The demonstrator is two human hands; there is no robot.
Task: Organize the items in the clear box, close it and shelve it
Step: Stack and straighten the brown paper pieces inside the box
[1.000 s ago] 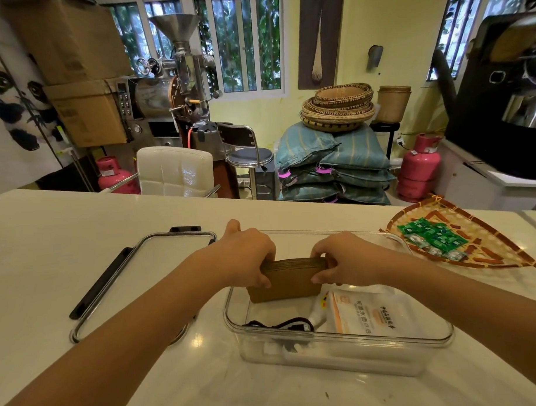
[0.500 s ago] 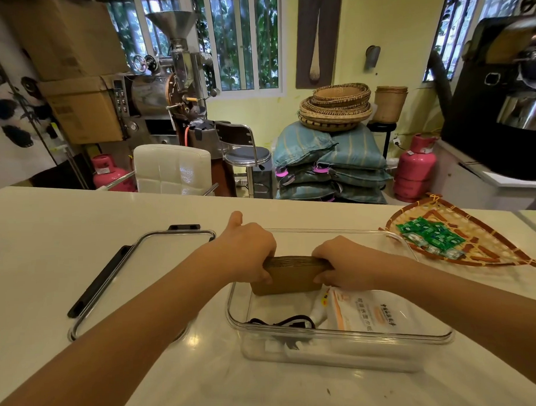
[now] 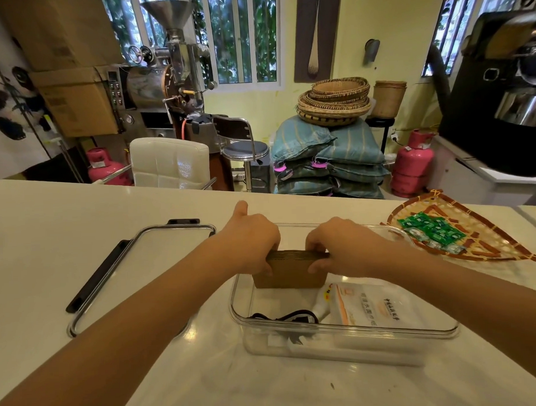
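Note:
The clear box [image 3: 350,333] stands open on the white counter in front of me. A brown stack of cardboard sleeves [image 3: 289,275] stands upright on its edge inside the box, at the far left. My left hand [image 3: 252,236] grips its left top corner, thumb raised. My right hand [image 3: 338,246] grips its right top corner. A white packet with orange print [image 3: 370,308], a black cord [image 3: 283,317] and a white tube [image 3: 322,304] lie on the box floor nearer me. The box's clear lid with black clasps [image 3: 135,271] lies flat to the left.
A woven fan-shaped tray [image 3: 487,243] holding several green sachets [image 3: 428,232] lies on the counter at the right. Beyond the counter's far edge stand a white chair [image 3: 169,160], a stool, stacked sacks and pink gas cylinders.
Both hands stay on the brown stack; they have drawn slightly closer together and the stack stands a little more upright in the box. The lid and tray have not moved.

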